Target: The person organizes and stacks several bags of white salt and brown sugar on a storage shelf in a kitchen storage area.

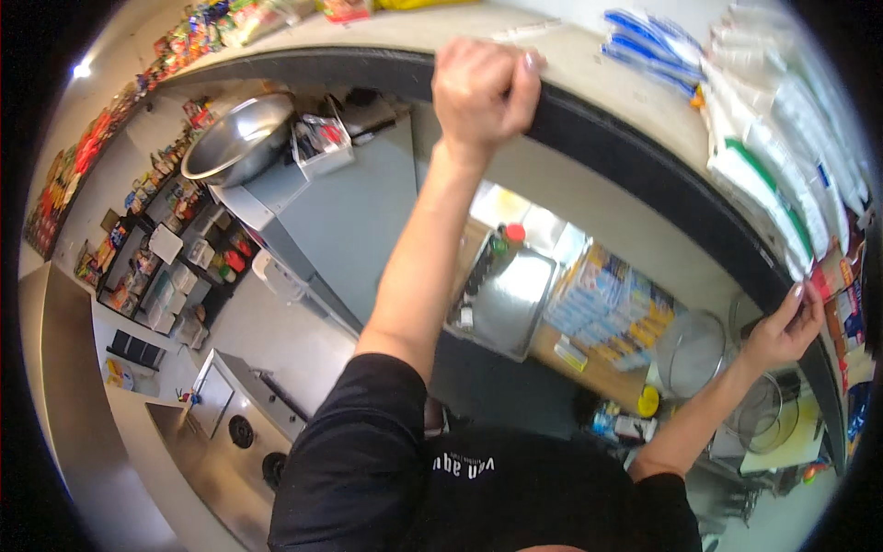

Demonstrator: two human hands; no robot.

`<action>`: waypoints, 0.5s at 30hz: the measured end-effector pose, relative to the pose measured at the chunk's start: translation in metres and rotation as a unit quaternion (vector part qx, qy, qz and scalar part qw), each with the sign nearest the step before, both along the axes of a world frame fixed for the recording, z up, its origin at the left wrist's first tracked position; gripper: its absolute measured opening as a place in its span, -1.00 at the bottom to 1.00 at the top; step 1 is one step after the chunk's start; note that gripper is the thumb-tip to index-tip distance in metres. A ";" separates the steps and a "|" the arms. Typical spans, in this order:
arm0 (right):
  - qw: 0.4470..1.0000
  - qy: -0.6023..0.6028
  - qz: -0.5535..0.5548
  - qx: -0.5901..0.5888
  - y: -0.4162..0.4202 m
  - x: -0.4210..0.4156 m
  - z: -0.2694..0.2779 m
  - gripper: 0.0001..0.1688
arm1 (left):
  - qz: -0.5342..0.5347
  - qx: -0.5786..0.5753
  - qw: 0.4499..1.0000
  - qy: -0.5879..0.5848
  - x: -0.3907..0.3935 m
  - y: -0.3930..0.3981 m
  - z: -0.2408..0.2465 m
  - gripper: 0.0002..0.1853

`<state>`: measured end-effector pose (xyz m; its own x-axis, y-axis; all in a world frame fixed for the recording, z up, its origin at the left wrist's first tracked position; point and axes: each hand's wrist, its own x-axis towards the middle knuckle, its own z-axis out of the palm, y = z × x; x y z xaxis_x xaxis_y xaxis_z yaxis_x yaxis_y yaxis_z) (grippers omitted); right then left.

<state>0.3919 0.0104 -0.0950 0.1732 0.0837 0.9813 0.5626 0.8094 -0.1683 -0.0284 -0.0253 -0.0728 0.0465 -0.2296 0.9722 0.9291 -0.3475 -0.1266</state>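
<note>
My left hand [483, 93] is closed over the black front edge [607, 138] of a high, light-topped shelf [641, 100]. Off to the right, the fingertips of my right hand [790, 324] are pinched together at the lower corner of a white plastic bag [766, 200] with a green stripe. That bag lies among several white bags on the shelf, and a red packet [831, 276] is just beyond the fingers. Blue-and-white packets [652, 52] lie flat between the two hands, farther back on the shelf.
Colourful packets [207, 31] line the shelf's left stretch. Below are a grey cabinet [345, 207] carrying a steel bowl [241, 138] and a white box [324, 148], a metal tray [507, 297], stacked cartons [607, 297] and mesh strainers [690, 352]. A steel stove [221, 441] stands lower left.
</note>
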 end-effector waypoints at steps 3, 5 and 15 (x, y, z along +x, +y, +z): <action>0.998 -0.034 -0.005 0.053 0.015 0.018 -0.004 -0.74 | 0.031 -0.060 0.998 0.010 -0.010 0.002 -0.010 -0.83; 0.996 -0.038 0.026 0.083 0.020 0.017 -0.004 -0.75 | -0.009 0.017 1.000 -0.006 0.009 -0.003 -0.001 -0.70; 0.999 0.011 0.012 0.047 0.005 -0.001 -0.005 -0.73 | -0.084 -0.353 0.897 -0.251 0.037 -0.018 0.063 -0.59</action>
<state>0.3907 0.0157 -0.0999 0.1935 -0.0045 0.9811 0.5403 0.8352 -0.1028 0.0086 -0.0428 -0.0101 -0.4162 0.4891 0.7665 0.7340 -0.3168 0.6007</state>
